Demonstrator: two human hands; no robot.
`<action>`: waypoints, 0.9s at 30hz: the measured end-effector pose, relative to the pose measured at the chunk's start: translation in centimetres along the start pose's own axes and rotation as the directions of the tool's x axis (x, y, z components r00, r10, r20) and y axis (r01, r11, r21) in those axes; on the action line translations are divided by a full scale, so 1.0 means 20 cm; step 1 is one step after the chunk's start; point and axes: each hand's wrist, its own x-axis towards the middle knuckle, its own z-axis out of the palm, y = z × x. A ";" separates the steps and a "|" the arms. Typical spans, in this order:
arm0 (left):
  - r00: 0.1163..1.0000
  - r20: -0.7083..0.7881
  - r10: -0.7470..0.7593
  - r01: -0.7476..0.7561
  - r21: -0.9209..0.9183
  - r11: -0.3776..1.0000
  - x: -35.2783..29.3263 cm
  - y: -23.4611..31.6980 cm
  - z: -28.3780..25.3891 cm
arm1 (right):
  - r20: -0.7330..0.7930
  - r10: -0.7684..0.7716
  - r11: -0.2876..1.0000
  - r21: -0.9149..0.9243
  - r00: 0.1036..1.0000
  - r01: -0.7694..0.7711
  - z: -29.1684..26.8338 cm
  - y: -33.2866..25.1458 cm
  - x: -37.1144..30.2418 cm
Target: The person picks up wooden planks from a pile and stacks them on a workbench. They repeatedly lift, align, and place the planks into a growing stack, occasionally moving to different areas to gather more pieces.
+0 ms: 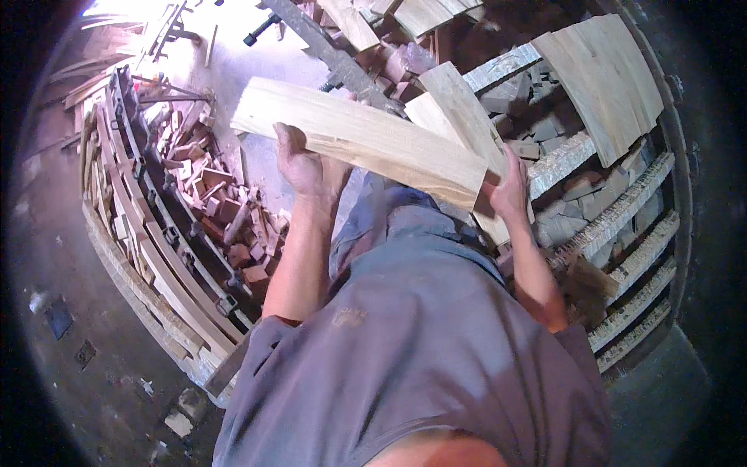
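Two hands, one long board (358, 136): board is sitting above the lap, sloping down to the right, and I'm using it as the landmark. Left hand (302, 165) is gripping its lower edge toward the left end, thumb lying on the face; right hand (510, 191) is closing on its right end. Board is hiding the right fingers, so can't tell if they're also holding the one narrow board (463, 105) that is slanting behind that end. One wide board (603, 86) is resting on the rack right of the landmark; at least five pale bars (560, 163) are running there, grey blocks (568, 222) showing between them, too many to count. Left of and below the landmark, a heap of blocks (214, 187) is lying beside a row of long strips (156, 265), neither countable. Beyond it, one metal beam (315, 35) is crossing, two black bolts (262, 28) sticking out. Shirt (412, 335) is blocking the view nearer than the board.
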 end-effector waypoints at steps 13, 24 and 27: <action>0.990 0.130 -0.054 0.063 -0.059 0.996 0.07 -0.03 -0.05 | 0.448 -0.011 0.159 0.884 0.894 -0.441 -0.25 -0.33 -0.04; 0.989 -0.145 0.024 -0.059 -0.248 0.967 0.13 0.03 -0.12 | -0.004 -0.087 0.694 0.717 0.996 0.064 -0.21 -0.51 -0.09; 0.998 0.062 0.008 0.020 -0.431 0.902 0.10 0.11 -0.17 | -0.357 -0.446 0.776 0.303 0.821 0.553 -0.22 -0.57 -0.11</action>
